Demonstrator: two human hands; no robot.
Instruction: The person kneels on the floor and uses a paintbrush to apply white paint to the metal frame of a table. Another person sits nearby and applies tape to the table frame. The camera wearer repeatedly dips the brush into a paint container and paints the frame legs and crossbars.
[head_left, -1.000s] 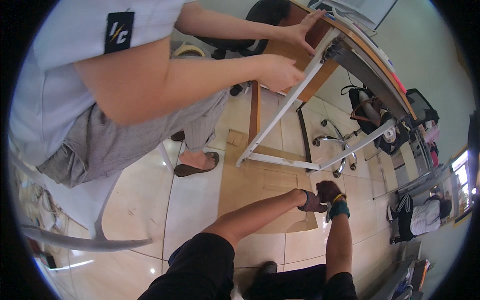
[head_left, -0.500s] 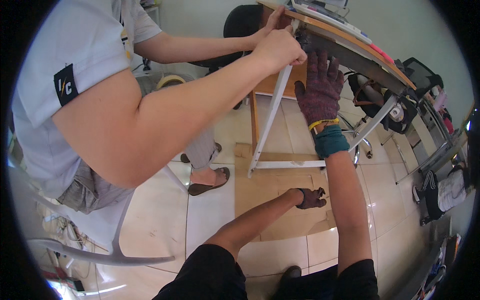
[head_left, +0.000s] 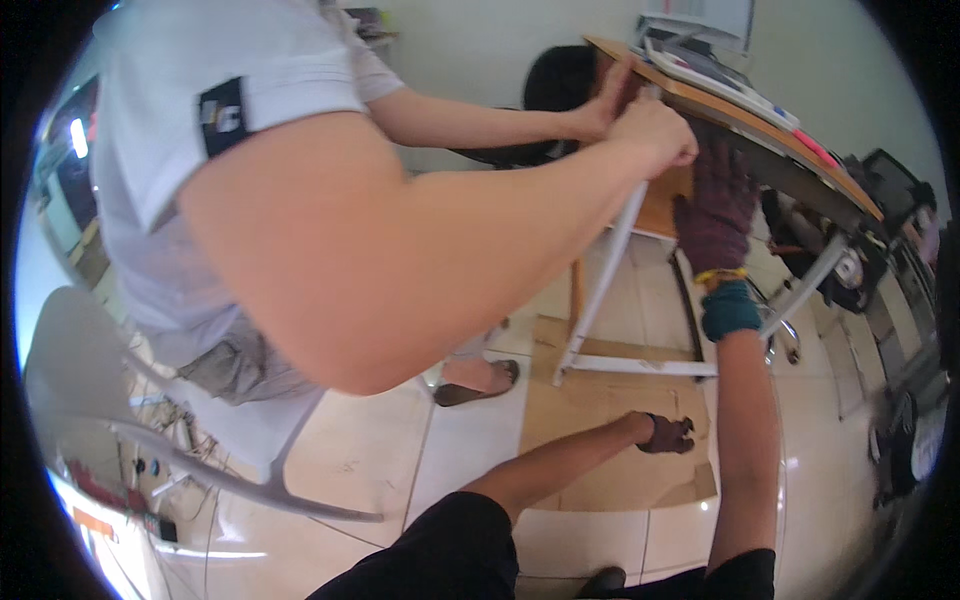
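My right hand (head_left: 714, 205), in a dark maroon knit glove with a teal cuff and a yellow wristband, reaches up to the underside of a wooden-topped table (head_left: 690, 95). Its fingers are stretched out and spread. Lower down, my left hand (head_left: 665, 434), also in a dark glove, hovers over a flat cardboard sheet (head_left: 590, 478). Its fingers are curled together; what they hold, if anything, is too small to make out. Beside my right hand, another person's fist (head_left: 655, 135) is at the top of the table's white metal leg (head_left: 612, 270), their other hand (head_left: 605, 100) against the table's edge.
The other person in a white shirt (head_left: 270, 60) sits at left on a pale plastic chair (head_left: 75, 350), a bent arm crossing the view. On the tabletop lie a white board-like object (head_left: 720, 85) and a pink marker (head_left: 815, 148). A black chair (head_left: 560, 90) stands behind.
The view has swung to the left, so the table and both my hands appear further right and lower. The other person's arm looms larger. My right hand keeps its place under the table.
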